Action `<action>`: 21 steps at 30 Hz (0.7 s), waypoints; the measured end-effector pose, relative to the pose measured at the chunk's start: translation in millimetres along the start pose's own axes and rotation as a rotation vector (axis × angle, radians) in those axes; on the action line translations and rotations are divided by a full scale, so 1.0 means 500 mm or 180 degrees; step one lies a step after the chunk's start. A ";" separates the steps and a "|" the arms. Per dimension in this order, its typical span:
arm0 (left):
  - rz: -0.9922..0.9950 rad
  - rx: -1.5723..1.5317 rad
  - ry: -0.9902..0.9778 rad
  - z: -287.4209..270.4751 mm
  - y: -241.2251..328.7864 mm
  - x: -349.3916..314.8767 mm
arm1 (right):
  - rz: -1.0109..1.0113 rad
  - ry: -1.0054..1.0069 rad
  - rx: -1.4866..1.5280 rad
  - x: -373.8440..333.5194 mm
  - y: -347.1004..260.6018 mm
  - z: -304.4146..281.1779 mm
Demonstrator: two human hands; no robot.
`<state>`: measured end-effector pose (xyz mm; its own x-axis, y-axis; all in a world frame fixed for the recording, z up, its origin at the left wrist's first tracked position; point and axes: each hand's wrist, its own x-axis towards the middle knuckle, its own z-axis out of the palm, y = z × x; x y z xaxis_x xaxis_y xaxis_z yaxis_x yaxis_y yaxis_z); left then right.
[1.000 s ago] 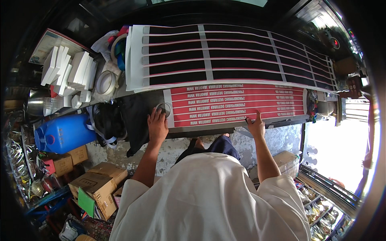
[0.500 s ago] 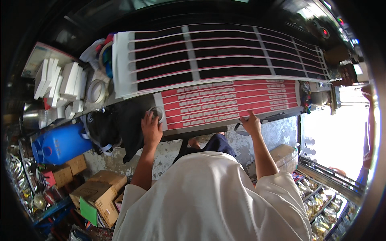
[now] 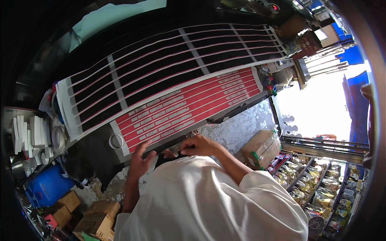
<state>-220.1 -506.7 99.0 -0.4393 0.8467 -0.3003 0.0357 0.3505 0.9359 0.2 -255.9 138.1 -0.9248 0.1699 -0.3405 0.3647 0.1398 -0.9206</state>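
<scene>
A red sheet with rows of pale lettering (image 3: pixel 201 102) lies along the near side of the table. A ring-shaped roll, perhaps tape (image 3: pixel 116 141), rests on its left end. Just off the sheet's near edge is my left hand (image 3: pixel 139 162), fingers stretched and thumb apart, with nothing in it. My right hand (image 3: pixel 200 145) is in front of my body, right of the left hand and apart from the sheet. Its fingers are curled together, and what they hold, if anything, is hidden. Behind the red sheet lie striped sheets with black panels (image 3: pixel 161 66).
At the far left are stacked white blocks (image 3: pixel 38 130) and a blue jerrycan (image 3: pixel 50 186). Cardboard boxes (image 3: pixel 96 221) stand on the floor at lower left, and another taped carton (image 3: pixel 259 148) at right. Racks of bagged small goods (image 3: pixel 317 188) fill the lower right.
My left hand has let go of the ring-shaped roll and come toward my body. My right hand has left the sheet's near edge and moved left. The view has turned rightward.
</scene>
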 end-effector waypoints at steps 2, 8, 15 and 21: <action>0.0301 -0.0197 -0.0303 0.087 0.052 0.014 | -0.0219 -0.0205 -0.0194 0.004 -0.008 -0.010; -0.0538 -0.0947 -0.0819 0.216 0.132 0.071 | -0.0344 -0.0068 -0.0413 -0.013 0.027 -0.104; -0.0637 -0.1182 -0.0561 0.341 0.169 0.106 | -0.0040 -0.0496 0.0276 -0.083 0.080 -0.231; -0.0785 -0.1828 -0.0284 0.425 0.203 0.135 | -0.0122 -0.0590 -0.0210 -0.161 0.103 -0.342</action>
<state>-55.3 -328.7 134.7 -0.2957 0.8071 -0.5110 -0.5556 0.2898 0.7793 112.1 -95.4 150.9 -0.9401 -0.0184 -0.3405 0.3296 0.2075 -0.9211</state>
